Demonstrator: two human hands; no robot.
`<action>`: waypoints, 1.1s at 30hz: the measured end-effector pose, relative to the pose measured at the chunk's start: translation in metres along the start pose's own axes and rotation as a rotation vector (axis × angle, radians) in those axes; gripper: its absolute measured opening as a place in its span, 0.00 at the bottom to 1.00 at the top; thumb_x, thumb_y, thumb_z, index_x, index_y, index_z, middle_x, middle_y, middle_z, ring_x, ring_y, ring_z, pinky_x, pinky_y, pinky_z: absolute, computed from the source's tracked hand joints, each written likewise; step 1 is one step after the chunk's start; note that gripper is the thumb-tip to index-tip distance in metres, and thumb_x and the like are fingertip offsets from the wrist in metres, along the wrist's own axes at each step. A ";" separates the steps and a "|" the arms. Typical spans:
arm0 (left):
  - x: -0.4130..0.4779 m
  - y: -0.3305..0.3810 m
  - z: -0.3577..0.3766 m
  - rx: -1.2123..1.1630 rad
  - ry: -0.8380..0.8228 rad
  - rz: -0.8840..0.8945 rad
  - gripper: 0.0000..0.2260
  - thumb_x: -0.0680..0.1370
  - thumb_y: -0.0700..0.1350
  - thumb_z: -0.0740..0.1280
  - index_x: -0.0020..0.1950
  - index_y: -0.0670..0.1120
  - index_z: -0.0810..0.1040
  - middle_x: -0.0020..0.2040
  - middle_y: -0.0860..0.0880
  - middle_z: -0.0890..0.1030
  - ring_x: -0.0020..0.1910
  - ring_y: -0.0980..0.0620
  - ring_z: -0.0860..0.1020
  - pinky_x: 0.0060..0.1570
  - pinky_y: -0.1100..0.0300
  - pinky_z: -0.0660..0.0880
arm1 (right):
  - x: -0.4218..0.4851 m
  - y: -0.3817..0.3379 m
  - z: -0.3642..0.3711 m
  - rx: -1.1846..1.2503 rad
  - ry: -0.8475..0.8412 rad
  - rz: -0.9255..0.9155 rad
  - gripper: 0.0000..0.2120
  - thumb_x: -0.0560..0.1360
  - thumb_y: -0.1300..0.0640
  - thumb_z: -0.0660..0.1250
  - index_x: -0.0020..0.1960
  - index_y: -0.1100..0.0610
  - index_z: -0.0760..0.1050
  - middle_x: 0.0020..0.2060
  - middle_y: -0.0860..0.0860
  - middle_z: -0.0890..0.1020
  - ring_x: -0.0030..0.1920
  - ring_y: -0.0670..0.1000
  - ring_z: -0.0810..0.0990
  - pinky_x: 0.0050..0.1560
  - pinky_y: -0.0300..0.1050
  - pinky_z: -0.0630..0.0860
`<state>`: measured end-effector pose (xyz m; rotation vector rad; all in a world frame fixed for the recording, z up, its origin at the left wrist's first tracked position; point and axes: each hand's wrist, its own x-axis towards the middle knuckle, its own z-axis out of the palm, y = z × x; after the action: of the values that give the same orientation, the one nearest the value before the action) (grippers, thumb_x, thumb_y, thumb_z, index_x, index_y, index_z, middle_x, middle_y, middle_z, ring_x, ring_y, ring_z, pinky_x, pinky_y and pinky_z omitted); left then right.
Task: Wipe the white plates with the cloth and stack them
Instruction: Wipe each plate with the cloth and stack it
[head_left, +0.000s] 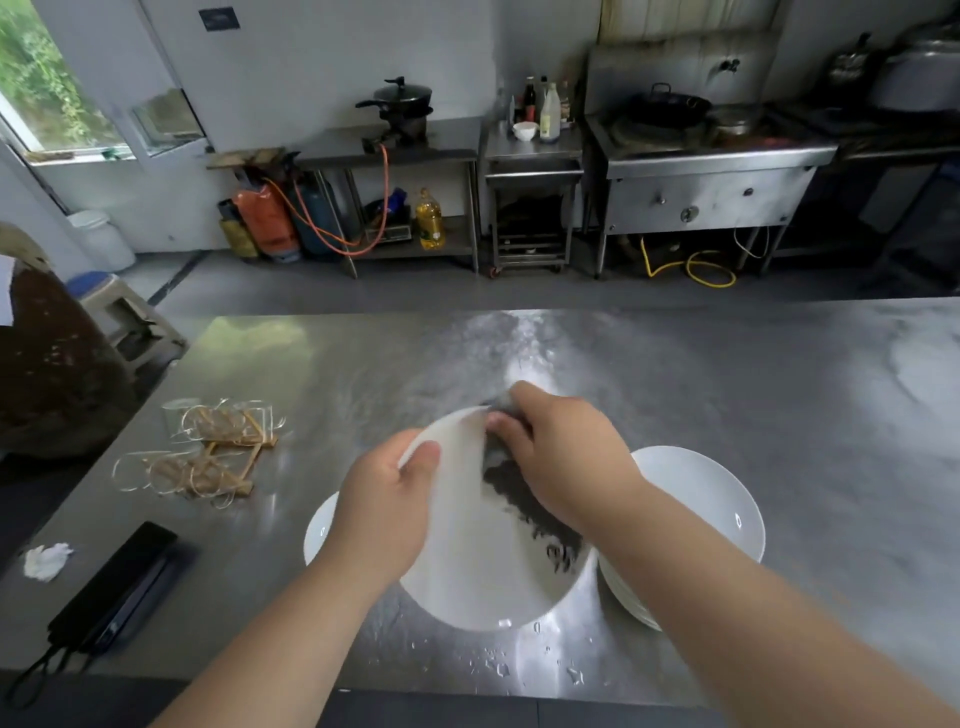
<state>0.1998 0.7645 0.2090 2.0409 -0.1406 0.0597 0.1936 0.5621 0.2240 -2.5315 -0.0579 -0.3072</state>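
My left hand (387, 512) grips the left rim of a white plate (470, 566), holding it tilted above the steel table (727, 415). My right hand (561, 449) is closed on a dark cloth (524, 506) and presses it against the plate's upper face; the cloth hangs down over the plate. Beneath my left hand, another white plate (318, 530) lies on the table, mostly hidden. To the right sits a stack of white plates (701, 499), partly covered by my right forearm.
A tangle of rubber bands and clear wrapping (208, 449) lies to the left. A black case with a strap (111, 595) and a crumpled tissue (45, 560) sit near the front left edge. Water drops (519, 660) wet the table in front of the plates.
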 end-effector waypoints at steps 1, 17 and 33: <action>-0.001 -0.002 0.000 -0.015 0.084 -0.060 0.13 0.83 0.56 0.60 0.47 0.74 0.79 0.44 0.63 0.84 0.43 0.57 0.81 0.40 0.60 0.75 | -0.008 0.006 0.007 0.104 0.043 0.151 0.15 0.83 0.40 0.59 0.45 0.50 0.69 0.36 0.46 0.78 0.37 0.52 0.75 0.36 0.48 0.68; -0.016 -0.014 0.023 -0.218 0.377 -0.295 0.15 0.85 0.56 0.58 0.65 0.53 0.79 0.59 0.48 0.84 0.58 0.42 0.82 0.63 0.37 0.78 | -0.045 0.002 0.034 0.512 0.071 0.533 0.12 0.84 0.45 0.58 0.45 0.48 0.70 0.39 0.44 0.79 0.41 0.47 0.78 0.39 0.41 0.68; -0.018 -0.010 0.025 -0.304 0.143 -0.257 0.09 0.72 0.64 0.62 0.49 0.69 0.79 0.47 0.64 0.85 0.45 0.61 0.84 0.41 0.48 0.83 | -0.021 0.026 0.024 0.518 0.178 0.531 0.12 0.84 0.46 0.60 0.46 0.51 0.72 0.39 0.46 0.80 0.42 0.50 0.79 0.37 0.38 0.67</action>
<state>0.1829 0.7484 0.1867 1.7293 0.1920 0.0218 0.1814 0.5546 0.1853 -1.9083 0.5273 -0.2583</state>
